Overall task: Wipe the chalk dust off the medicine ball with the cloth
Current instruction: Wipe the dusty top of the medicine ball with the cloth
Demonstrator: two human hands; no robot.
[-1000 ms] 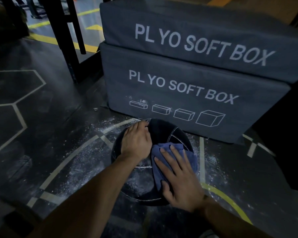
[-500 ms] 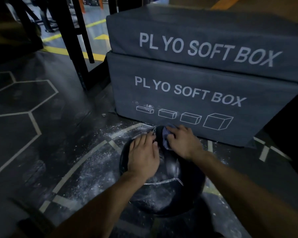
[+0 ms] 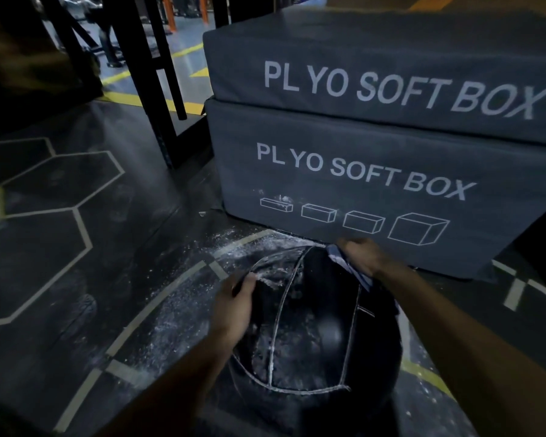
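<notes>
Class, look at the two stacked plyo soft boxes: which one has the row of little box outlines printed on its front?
The lower plyo soft box. Four outlined boxes run beneath its lettering, just above the right hand. The upper plyo soft box shows lettering only.

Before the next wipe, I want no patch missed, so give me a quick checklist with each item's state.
1. Cloth in the right hand, at the ball's far side: ok.
2. Left hand steadying the medicine ball on its left side: ok.
3. Ball's near face free of chalk: not ok, white specks remain.
4. Seams clean: not ok, dust lines them.
5. Far side, against the soft box, clean: cannot tell, hidden.
6. Floor around the ball free of chalk: not ok, powder scattered on its left.
</notes>
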